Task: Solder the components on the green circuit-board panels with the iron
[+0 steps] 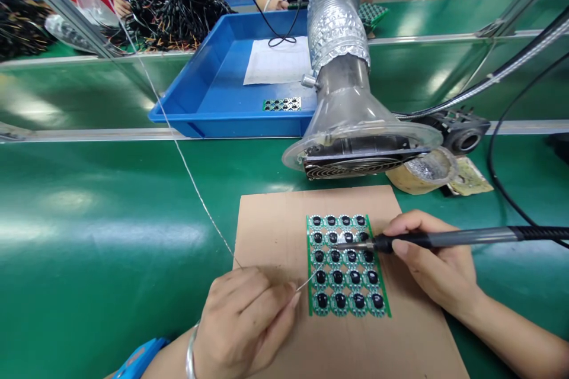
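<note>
My left hand (249,317) is closed in a pinch around solder wire (306,283), whose short end reaches over the left side of a green circuit board panel (329,266). From that hand the wire also runs up and away to the left. My right hand (438,260) grips a soldering iron (448,238) like a pen from the right. The iron's metal tip (351,246) points left over the panel's upper middle rows; whether it touches cannot be told. Rows of round units with black domes make up the panel, which lies on a cardboard sheet (271,237).
A fume extraction hood (355,112) hangs just beyond the cardboard. Behind it stands a blue tray (213,83) with paper and a small board piece (282,104). A round solder-stained container (422,172) sits right. Black cable bundles (178,9) and co-workers are across the bench.
</note>
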A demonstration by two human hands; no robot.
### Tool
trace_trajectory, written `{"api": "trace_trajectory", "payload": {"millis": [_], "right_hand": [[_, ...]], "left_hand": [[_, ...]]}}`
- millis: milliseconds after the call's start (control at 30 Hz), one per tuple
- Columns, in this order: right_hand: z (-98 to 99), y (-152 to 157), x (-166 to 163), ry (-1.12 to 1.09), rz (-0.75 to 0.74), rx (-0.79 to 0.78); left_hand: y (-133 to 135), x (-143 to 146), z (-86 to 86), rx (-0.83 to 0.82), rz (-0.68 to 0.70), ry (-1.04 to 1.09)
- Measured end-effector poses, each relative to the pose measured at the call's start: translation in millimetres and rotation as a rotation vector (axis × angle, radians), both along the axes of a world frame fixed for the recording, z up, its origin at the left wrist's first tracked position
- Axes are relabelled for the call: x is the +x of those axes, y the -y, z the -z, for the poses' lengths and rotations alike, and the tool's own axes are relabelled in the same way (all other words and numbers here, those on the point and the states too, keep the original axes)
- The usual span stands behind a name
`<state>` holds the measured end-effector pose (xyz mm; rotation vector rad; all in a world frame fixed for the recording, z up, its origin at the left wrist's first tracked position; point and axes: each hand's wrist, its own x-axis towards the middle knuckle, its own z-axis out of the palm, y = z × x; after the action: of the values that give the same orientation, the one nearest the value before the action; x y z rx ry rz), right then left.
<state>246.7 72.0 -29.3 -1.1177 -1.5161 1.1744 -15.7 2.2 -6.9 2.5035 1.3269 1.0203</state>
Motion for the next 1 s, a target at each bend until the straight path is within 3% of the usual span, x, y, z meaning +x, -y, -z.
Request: {"api": "trace_trajectory", "payload": {"millis": [1000], "right_hand": [[-1.9,1.1,0.8,-0.005,-0.004,0.0]], "left_hand": [[-6.1,5.6,7.9,0.012,0.035,-0.014]]}}
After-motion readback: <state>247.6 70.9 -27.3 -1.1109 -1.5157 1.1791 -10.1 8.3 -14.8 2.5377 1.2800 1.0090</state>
